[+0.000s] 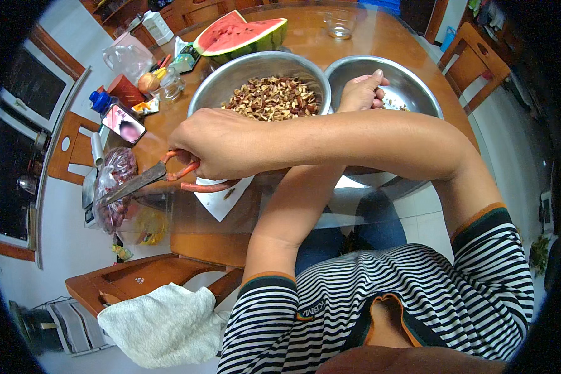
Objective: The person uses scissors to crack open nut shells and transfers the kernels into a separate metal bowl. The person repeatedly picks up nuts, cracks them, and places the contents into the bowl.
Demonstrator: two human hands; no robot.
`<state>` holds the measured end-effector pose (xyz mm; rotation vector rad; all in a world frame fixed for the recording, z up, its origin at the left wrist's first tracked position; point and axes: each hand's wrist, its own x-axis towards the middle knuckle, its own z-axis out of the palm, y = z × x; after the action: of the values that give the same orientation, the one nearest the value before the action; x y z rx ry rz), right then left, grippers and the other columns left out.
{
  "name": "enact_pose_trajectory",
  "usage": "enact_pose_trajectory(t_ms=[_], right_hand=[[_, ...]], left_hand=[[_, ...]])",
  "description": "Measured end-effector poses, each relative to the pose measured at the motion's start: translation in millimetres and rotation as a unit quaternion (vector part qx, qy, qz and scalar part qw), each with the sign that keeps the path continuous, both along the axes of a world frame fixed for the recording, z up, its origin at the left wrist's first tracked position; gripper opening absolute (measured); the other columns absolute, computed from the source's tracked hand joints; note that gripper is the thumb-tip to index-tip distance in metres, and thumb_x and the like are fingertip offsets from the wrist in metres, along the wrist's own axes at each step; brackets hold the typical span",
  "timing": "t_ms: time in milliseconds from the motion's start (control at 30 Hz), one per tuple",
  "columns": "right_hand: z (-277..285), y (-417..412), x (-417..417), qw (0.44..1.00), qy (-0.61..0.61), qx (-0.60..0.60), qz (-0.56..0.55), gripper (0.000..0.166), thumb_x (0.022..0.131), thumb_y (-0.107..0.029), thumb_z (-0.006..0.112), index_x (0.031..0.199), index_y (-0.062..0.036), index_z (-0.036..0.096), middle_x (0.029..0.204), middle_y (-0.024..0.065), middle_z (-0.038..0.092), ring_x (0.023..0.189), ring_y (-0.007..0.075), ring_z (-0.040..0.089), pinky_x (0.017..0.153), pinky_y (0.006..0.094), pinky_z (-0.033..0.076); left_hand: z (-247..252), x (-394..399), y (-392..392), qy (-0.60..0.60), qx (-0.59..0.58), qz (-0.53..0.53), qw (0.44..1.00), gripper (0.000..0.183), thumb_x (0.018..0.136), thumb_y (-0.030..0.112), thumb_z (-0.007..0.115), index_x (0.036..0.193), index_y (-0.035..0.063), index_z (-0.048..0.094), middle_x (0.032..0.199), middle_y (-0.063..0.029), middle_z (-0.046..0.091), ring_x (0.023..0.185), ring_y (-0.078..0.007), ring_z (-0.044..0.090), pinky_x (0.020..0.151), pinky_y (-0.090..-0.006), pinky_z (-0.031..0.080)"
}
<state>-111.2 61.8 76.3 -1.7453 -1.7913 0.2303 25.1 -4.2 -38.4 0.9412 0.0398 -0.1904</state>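
Observation:
My right arm crosses over my left arm. My right hand (219,145) grips a pair of scissors (138,182) by the orange-red handles, its dark blades pointing left across a clear plastic bag of dark red fruit (114,196). My left hand (362,91) is at the right-hand steel bowl (416,79), fingers curled and thumb raised; whether it holds anything is hidden. A few small pale bits lie in that bowl. Beside it, a larger steel bowl (201,91) contains many chopped red-brown pieces with pale insides (276,98), partly covered by my right forearm.
Half-cut watermelon (248,37) rests behind the bowls, with a glass cup (340,25) farther right. A phone (123,124), blue-capped bottle (102,100) and glass jar (170,86) stand left. White paper (222,198) lies at the table edge; a towel (163,327) drapes a chair.

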Motion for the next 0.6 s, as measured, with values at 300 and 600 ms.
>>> enact_pose_trajectory(t_ms=[300, 600], right_hand=[[51, -130, 86, 0.975, -0.050, 0.174, -0.126, 0.024, 0.074, -0.006, 0.075, 0.088, 0.0041, 0.057, 0.073, 0.0148, 0.060, 0.069, 0.0232, 0.062, 0.063, 0.0355, 0.047], [-33, -314, 208, 0.914, -0.076, 0.201, -0.344, 0.030, 0.075, -0.017, 0.079, 0.091, -0.0007, 0.060, 0.074, 0.0138, 0.060, 0.067, 0.0239, 0.060, 0.061, 0.0358, 0.046]], left_hand=[[-30, 14, 24, -0.149, -0.070, 0.079, 0.983, 0.042, 0.099, 0.036, 0.052, 0.126, 0.0041, 0.057, 0.103, -0.0071, 0.069, 0.082, -0.0240, 0.066, 0.083, -0.0381, 0.054], [29, 2, -6, -0.007, -0.050, -0.025, 0.998, 0.014, 0.100, 0.016, 0.055, 0.108, 0.0048, 0.058, 0.078, -0.0021, 0.052, 0.056, -0.0071, 0.041, 0.042, -0.0175, 0.030]])
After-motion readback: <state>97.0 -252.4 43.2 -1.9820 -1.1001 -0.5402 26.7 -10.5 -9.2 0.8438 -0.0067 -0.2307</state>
